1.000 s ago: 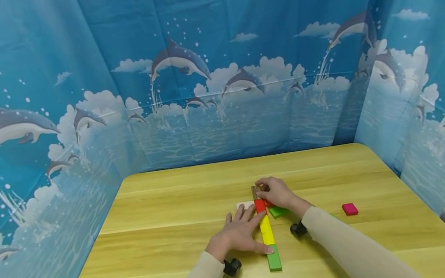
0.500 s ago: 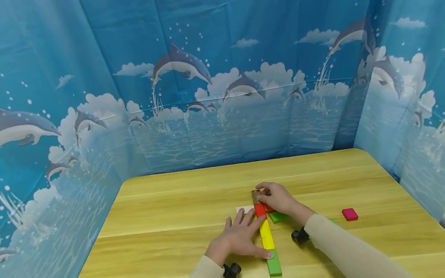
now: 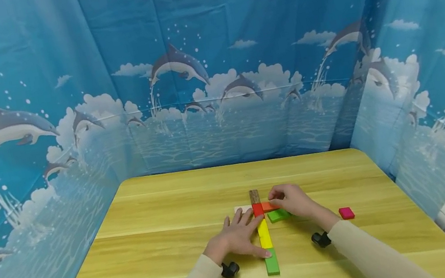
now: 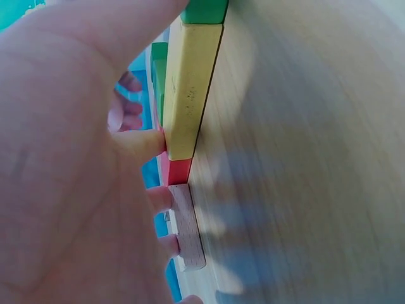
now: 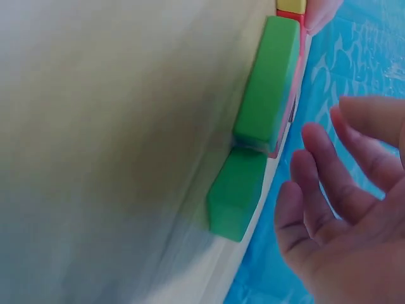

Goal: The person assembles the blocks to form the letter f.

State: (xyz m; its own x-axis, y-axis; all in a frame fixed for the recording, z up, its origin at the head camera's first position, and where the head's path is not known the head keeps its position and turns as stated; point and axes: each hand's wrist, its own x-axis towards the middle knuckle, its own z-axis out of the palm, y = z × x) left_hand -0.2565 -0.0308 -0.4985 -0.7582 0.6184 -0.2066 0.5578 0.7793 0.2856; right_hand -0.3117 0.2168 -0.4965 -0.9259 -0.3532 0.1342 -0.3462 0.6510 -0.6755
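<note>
On the table (image 3: 170, 247), left hand (image 3: 235, 236) presses the block row (image 3: 265, 236).

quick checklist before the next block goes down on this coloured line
1. Left hand steadying the line: ok, its straight fingers lie flat against the yellow block.
2. Line straight: ok, brown block, red block, yellow block and green block run end to end.
3. Right hand has a piece: cannot tell, its fingers are at the orange block, but a grip does not show.
4. Orange block seated against the red one: ok, they look to be touching in the head view.
5. Spare pieces at hand: ok, a second green block lies by the right hand and a pink block farther right.
6. Table room beside the line: ok.
</note>
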